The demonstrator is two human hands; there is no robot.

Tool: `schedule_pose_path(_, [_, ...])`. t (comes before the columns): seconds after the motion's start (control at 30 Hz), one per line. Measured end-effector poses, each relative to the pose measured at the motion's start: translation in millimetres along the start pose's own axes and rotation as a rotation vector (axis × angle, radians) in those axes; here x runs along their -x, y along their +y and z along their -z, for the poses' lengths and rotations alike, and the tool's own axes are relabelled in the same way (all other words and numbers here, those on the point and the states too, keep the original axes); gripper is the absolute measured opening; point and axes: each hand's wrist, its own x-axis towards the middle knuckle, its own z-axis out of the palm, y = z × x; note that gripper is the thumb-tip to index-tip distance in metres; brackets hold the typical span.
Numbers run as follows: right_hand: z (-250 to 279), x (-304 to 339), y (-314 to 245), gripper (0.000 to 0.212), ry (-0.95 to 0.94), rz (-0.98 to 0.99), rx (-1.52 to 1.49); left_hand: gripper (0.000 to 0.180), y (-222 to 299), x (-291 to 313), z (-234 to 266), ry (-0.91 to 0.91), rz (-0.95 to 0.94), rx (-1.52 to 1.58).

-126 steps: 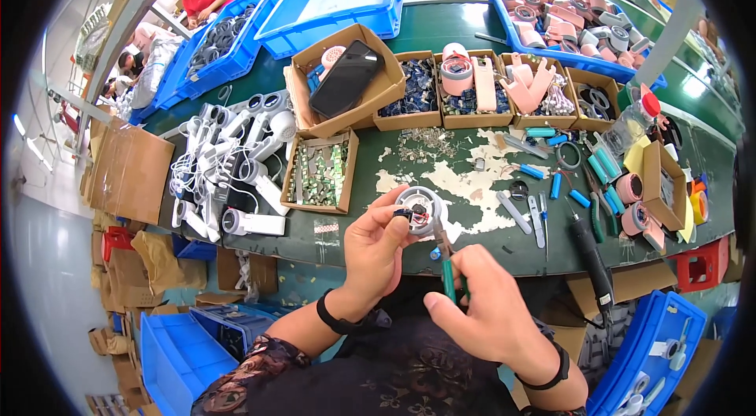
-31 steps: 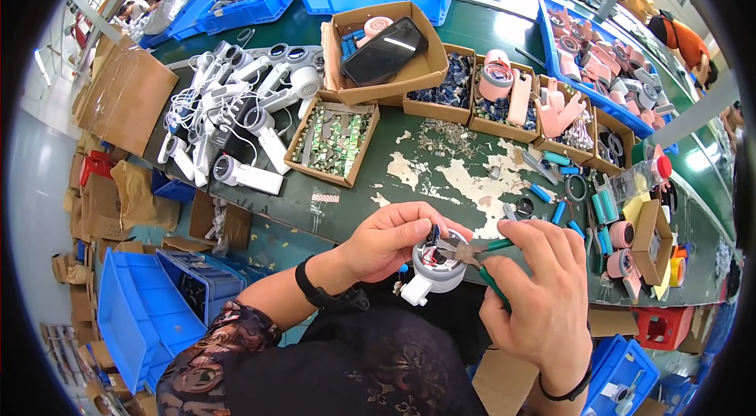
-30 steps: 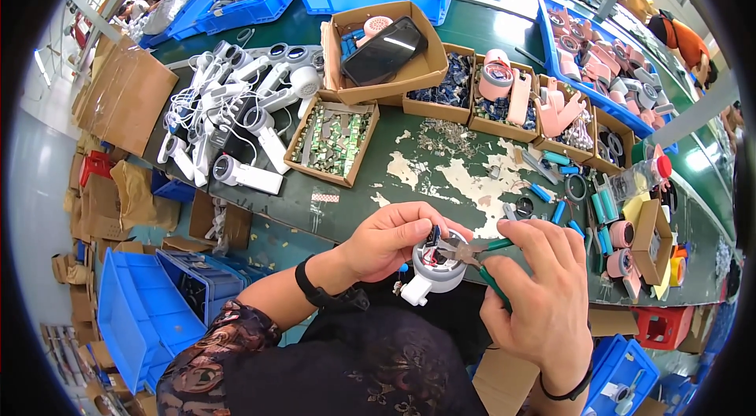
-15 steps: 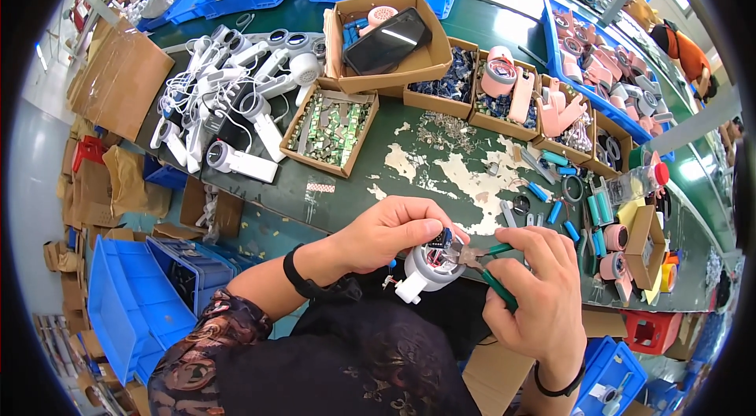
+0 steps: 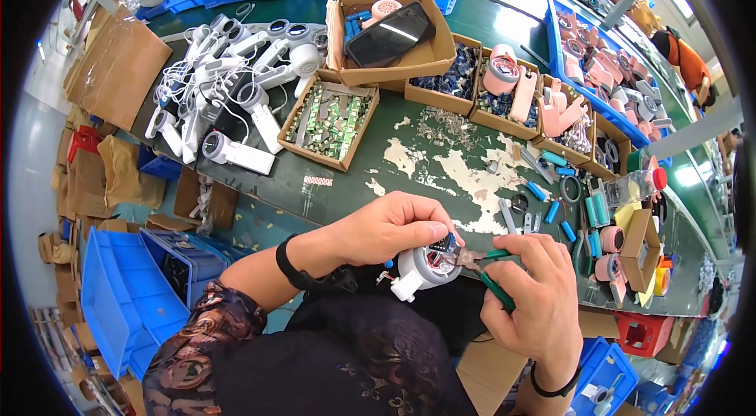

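Note:
Close to my body, a white round device housing (image 5: 409, 284) with a grey rim is turned with its opened inside up, red wires showing. My left hand (image 5: 398, 229) is closed, pinching a small dark circuit board (image 5: 446, 244) at the housing's upper edge. Green-handled pliers (image 5: 498, 291) are gripped in my right hand (image 5: 542, 296); their metal jaws reach into the housing next to the board. What exactly the jaws touch is too small to make out. A thin wire end with a small connector sticks out at the housing's left side.
White handheld fans (image 5: 256, 113) with tangled cables lie at the left of the green bench. Behind my hands stand a carton of circuit boards (image 5: 331, 121) and a carton holding a phone (image 5: 391, 34). Blue battery cells (image 5: 553, 212) and pink fan parts (image 5: 610, 266) lie to the right.
The view has shifted slightly. Both hands stay at the housing in nearly the same pose, with the pliers' jaws still inside it and the board still pinched.

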Motion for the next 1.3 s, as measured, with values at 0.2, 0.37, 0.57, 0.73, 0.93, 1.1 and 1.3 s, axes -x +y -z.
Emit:
schedule_pose_path(0.2, [0,1,0,0.020,-0.014,0.003,0.016,0.022,-5,-1,2,-0.001,-0.008,0.004])
schedule_pose_path(0.37, [1,1,1,0.020,-0.013,0.004,0.025,0.022,-2,-1,4,-0.014,0.042,-0.021])
schedule_pose_path(0.57, [1,1,-1,0.020,-0.026,-0.004,0.029,0.021,2,-2,4,0.000,0.113,-0.075])
schedule_pose_path(0.73, [0,2,-2,0.020,-0.059,-0.028,0.038,0.020,4,-2,2,0.008,0.116,-0.131])
schedule_pose_path(0.93, [0,3,-1,0.019,-0.079,-0.024,0.038,0.020,7,-3,1,0.015,0.148,-0.199])
schedule_pose_path(1.1, [1,3,-1,0.018,-0.091,-0.019,0.032,0.023,2,-3,2,0.016,0.094,-0.245])
schedule_pose_path(1.3, [0,4,-1,0.017,-0.092,-0.018,0.036,0.023,4,-3,1,0.005,0.117,-0.257])
